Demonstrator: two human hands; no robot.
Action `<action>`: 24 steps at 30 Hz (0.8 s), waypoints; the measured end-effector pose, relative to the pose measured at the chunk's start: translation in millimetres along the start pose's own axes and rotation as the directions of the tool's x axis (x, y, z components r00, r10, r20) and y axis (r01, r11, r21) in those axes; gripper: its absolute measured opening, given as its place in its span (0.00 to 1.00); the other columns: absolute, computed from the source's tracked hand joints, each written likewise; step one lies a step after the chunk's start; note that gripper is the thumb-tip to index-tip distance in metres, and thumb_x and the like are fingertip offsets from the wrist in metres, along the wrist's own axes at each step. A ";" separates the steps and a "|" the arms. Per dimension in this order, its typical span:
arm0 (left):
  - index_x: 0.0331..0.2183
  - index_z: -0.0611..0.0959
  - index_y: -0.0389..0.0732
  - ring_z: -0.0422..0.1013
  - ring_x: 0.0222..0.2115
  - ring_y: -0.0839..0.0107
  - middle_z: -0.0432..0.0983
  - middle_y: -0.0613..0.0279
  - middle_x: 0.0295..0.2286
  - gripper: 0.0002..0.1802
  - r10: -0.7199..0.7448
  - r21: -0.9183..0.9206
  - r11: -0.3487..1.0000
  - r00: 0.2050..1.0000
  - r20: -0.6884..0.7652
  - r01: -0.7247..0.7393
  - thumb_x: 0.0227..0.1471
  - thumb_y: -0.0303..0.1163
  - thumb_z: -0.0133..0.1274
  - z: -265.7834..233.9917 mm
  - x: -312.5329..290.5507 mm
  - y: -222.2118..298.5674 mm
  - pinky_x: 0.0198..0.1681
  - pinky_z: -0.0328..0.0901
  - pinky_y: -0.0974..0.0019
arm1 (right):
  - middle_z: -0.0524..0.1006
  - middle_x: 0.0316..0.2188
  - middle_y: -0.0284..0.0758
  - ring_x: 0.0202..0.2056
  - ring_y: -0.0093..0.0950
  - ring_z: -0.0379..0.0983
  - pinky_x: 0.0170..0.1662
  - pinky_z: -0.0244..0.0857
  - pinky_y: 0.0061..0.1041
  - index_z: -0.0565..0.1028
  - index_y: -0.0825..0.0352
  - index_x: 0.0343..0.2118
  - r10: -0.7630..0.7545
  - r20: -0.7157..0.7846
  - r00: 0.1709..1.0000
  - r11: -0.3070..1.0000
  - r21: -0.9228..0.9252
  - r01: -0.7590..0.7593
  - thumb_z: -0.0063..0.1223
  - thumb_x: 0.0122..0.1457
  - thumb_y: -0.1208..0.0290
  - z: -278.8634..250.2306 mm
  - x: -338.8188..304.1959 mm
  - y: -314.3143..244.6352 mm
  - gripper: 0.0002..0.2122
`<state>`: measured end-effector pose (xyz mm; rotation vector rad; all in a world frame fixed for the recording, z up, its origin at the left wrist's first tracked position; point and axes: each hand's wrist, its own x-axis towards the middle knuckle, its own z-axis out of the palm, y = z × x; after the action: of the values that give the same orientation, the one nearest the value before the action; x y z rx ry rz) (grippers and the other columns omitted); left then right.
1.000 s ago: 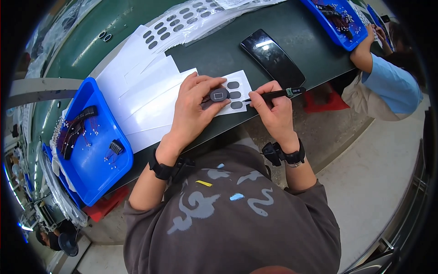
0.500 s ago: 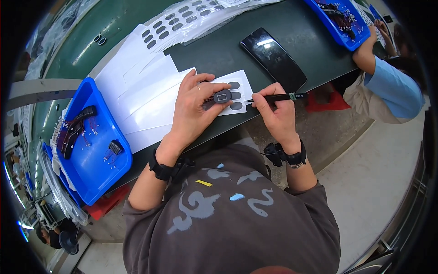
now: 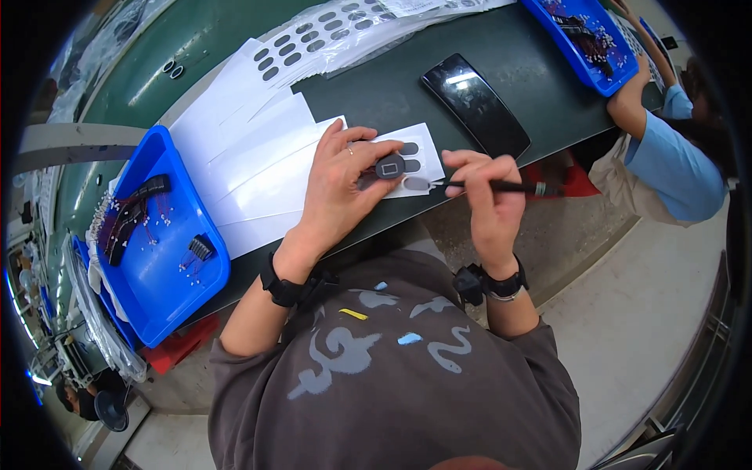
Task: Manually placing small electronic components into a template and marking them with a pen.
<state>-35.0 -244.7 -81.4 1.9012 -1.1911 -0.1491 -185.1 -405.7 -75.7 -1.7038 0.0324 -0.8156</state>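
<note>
My left hand (image 3: 342, 182) rests over a small white sheet (image 3: 424, 138) and pinches a dark oval part (image 3: 389, 166) with a pale square outline on its top. Grey oval stickers sit in a column on the sheet beside that part. In my right hand (image 3: 495, 196) is a pair of slim black tweezers (image 3: 517, 187), pointing left. Their tip meets the right end of the nearest oval sticker (image 3: 417, 183), which looks paler than the others. Whether the sticker's edge is lifted is too small to tell.
White sheets (image 3: 258, 164) fan out left of my hands, with bagged sticker sheets (image 3: 313, 35) behind. A black phone (image 3: 476, 102) lies to the right. Blue trays (image 3: 211, 227) with wired black parts stand left and far right (image 3: 627, 74). A co-worker's arm (image 3: 630, 110) reaches in at right.
My right hand has shifted right, its fingers now more curled over the tweezers. The nearest sticker has turned paler at the tip. The whole view has moved slightly; my left hand keeps its grip.
</note>
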 end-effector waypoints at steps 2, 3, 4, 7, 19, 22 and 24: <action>0.41 0.86 0.45 0.72 0.50 0.59 0.83 0.64 0.34 0.19 -0.020 -0.027 0.999 0.999 -0.025 0.019 0.44 0.31 0.69 0.9 0.7 4.6 0.67 0.51 0.46 | 0.76 0.30 0.34 0.47 0.34 0.78 0.49 0.71 0.28 0.68 0.67 0.36 0.353 -0.070 0.933 0.892 0.325 -0.313 0.48 0.70 0.72 5.8 9.2 -8.9 0.06; 0.41 0.86 0.45 0.72 0.51 0.58 0.83 0.64 0.34 0.19 -0.039 -0.059 0.998 0.998 -0.047 0.036 0.43 0.31 0.69 1.7 1.1 7.6 0.67 0.51 0.46 | 0.76 0.29 0.34 0.48 0.36 0.78 0.50 0.71 0.28 0.68 0.67 0.35 0.520 -0.056 0.853 0.763 0.480 -0.433 0.47 0.71 0.71 8.3 12.2 -10.7 0.07; 0.40 0.85 0.45 0.71 0.52 0.58 0.83 0.63 0.33 0.18 -0.059 -0.091 0.994 0.996 -0.068 0.053 0.43 0.31 0.69 0.8 0.8 8.2 0.67 0.51 0.45 | 0.76 0.29 0.34 0.48 0.36 0.78 0.50 0.71 0.28 0.68 0.67 0.35 0.519 -0.050 0.854 0.761 0.482 -0.434 0.47 0.71 0.71 10.3 13.8 -10.1 0.07; 0.39 0.85 0.43 0.71 0.53 0.58 0.82 0.65 0.36 0.17 -0.061 -0.079 0.995 0.998 0.003 0.061 0.43 0.28 0.68 -3.4 0.4 3.8 0.68 0.50 0.47 | 0.75 0.29 0.33 0.50 0.37 0.79 0.50 0.72 0.25 0.68 0.67 0.35 0.617 0.017 0.787 0.693 0.463 -0.553 0.44 0.73 0.68 12.6 18.1 -8.5 0.09; 0.39 0.86 0.44 0.69 0.55 0.57 0.82 0.66 0.34 0.16 -0.057 -0.070 0.996 0.997 0.059 0.061 0.44 0.29 0.68 -5.8 0.9 -0.1 0.69 0.48 0.46 | 0.77 0.29 0.33 0.45 0.29 0.80 0.46 0.73 0.22 0.69 0.66 0.36 0.652 0.100 0.752 0.684 0.351 -0.639 0.46 0.72 0.68 7.1 27.8 5.4 0.08; 0.39 0.86 0.44 0.69 0.56 0.57 0.82 0.66 0.37 0.17 -0.068 -0.071 0.995 0.995 0.075 0.073 0.43 0.28 0.68 -6.5 0.4 -0.3 0.69 0.47 0.46 | 0.78 0.30 0.34 0.44 0.28 0.80 0.46 0.73 0.22 0.69 0.66 0.35 0.641 0.098 0.761 0.688 0.365 -0.627 0.46 0.72 0.68 11.1 28.6 1.2 0.08; 0.39 0.86 0.44 0.69 0.56 0.57 0.82 0.66 0.37 0.17 -0.075 -0.080 0.993 0.994 0.078 0.081 0.43 0.28 0.68 -6.3 0.3 -0.7 0.69 0.46 0.46 | 0.78 0.30 0.34 0.44 0.28 0.80 0.45 0.73 0.21 0.69 0.65 0.35 0.637 0.094 0.765 0.690 0.374 -0.620 0.47 0.72 0.68 12.0 28.0 0.9 0.08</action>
<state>-31.3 -241.0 -77.9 1.8843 -1.1427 -0.3101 -157.2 -407.9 -63.5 -1.1681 0.4433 -0.2989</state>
